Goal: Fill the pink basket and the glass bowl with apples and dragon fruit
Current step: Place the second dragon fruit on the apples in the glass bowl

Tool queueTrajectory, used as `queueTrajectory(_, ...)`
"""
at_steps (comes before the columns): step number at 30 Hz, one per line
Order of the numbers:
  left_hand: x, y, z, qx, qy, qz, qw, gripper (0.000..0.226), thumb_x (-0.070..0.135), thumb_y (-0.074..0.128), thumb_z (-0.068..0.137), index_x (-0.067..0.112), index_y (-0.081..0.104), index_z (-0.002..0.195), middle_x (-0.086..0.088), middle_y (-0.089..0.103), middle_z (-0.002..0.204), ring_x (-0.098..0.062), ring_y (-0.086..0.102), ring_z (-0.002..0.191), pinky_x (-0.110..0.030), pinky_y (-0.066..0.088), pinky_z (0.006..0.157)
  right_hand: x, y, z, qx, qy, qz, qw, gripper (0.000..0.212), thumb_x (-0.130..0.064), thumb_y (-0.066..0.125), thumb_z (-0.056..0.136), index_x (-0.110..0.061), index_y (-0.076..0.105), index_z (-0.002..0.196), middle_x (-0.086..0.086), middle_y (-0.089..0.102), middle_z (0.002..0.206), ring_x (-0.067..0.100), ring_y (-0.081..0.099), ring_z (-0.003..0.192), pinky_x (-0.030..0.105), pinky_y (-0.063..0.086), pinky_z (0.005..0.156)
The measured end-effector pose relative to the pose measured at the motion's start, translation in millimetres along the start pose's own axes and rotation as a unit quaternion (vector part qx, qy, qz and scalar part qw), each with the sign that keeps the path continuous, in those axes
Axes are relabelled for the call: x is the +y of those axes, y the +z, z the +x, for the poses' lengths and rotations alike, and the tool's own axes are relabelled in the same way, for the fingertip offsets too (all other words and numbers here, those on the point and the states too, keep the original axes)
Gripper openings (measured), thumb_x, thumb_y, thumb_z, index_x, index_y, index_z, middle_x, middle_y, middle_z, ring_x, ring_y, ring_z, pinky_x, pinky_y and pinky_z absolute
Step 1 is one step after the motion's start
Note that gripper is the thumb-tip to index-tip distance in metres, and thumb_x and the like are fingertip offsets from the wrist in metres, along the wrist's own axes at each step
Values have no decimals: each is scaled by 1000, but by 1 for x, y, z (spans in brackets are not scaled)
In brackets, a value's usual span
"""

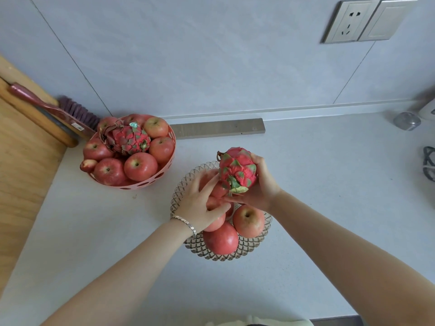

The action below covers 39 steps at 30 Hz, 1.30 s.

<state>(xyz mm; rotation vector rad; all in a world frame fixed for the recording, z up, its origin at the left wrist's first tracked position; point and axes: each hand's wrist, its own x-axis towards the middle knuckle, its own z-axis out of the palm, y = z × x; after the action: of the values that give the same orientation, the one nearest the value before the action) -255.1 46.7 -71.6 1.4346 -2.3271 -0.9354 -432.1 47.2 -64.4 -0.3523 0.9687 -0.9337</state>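
Mid-frame, your right hand cups the dragon fruit over the glass bowl. Your left hand, splayed, presses the apples, probably clearing a seat.

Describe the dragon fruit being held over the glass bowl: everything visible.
The dragon fruit is oval, with pink-red skin and green-tipped scales; a yellow-green stub at its near end faces the camera. It looks whole. The right hand holds it tilted above the glass bowl, over the apples, fingers curled round its right side. The left hand reaches near its lower edge; contact is unclear.
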Motion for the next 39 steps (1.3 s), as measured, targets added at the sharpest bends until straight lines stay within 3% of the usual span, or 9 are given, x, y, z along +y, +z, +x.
queueTrajectory(4, -8, -1, 9, -25, 65, 94, 993, 75, 63, 35, 70, 28, 38, 137, 3, 19, 155, -25, 9, 145, -44, 16, 116, 3, -5, 0, 13, -7, 23, 1000, 70, -62, 45, 68, -16, 60, 118, 10, 62, 120, 29, 53, 117, 49, 40, 102)
queueTrajectory(7, -6, -4, 12, -14, 127, 186, 974, 66, 56, 36, 74, 22, 49, 129, 4, 43, 145, -24, 27, 140, -47, 33, 107, 2, -8, -5, 26, -22, 21, 999, 69, -61, 39, 73, -14, 60, 118, 9, 65, 115, 25, 58, 110, 40, 46, 94)
queueTrajectory(10, -6, -5, 8, 19, 110, 165, 980, 58, 50, 43, 75, 18, 54, 122, 3, 53, 135, -24, 41, 133, -44, 42, 100, 1, -14, -17, 12, -65, 17, 998, 56, -55, 33, 85, -15, 67, 106, 6, 72, 104, 20, 68, 98, 33, 55, 83)
queueTrajectory(13, -13, -2, 1, 51, 99, 133, 985, 60, 46, 42, 78, 16, 49, 129, 0, 49, 139, -22, 42, 132, -43, 45, 100, 6, -21, -30, 110, -65, -104, 986, 58, -57, 48, 80, -10, 62, 111, 11, 72, 104, 25, 68, 98, 42, 52, 93)
queueTrajectory(18, -24, -1, -5, 58, 88, 113, 988, 61, 43, 38, 80, 14, 44, 133, -2, 43, 143, -23, 35, 136, -44, 40, 106, 27, -5, -34, 249, -72, -308, 915, 49, -47, 75, 66, -10, 65, 96, 9, 71, 93, 19, 69, 83, 33, 58, 78)
queueTrajectory(23, -27, -1, -3, 48, 97, 116, 987, 61, 40, 33, 80, 17, 41, 136, 1, 39, 146, -19, 28, 139, -43, 35, 110, 37, 14, -30, 328, -82, -460, 821, 79, -59, 62, 68, -15, 42, 130, 6, 50, 127, 27, 42, 123, 45, 38, 104)
queueTrajectory(26, -25, 0, -1, 46, 94, 101, 989, 65, 42, 30, 78, 19, 39, 138, 3, 37, 147, -19, 24, 141, -40, 28, 113, 36, 13, -30, 320, -80, -456, 827, 82, -56, 61, 74, -21, 27, 140, 7, 38, 139, 29, 32, 131, 45, 31, 109)
queueTrajectory(32, -11, -9, 18, 11, 76, 35, 996, 72, 54, 36, 69, 15, 48, 128, 3, 40, 140, -16, 34, 133, -36, 30, 112, 13, 3, -25, 245, -73, -426, 868, 58, -49, 70, 72, -22, 50, 119, 5, 58, 116, 22, 58, 103, 38, 51, 93)
queueTrajectory(39, -18, -26, 33, -180, 88, 169, 965, 111, 79, 38, 53, 29, 6, 146, 14, 0, 156, -17, -7, 145, -47, 13, 118, -5, 4, -24, 170, -43, -529, 830, 51, -39, 70, 74, -22, 54, 120, 3, 57, 114, 20, 55, 100, 32, 49, 88)
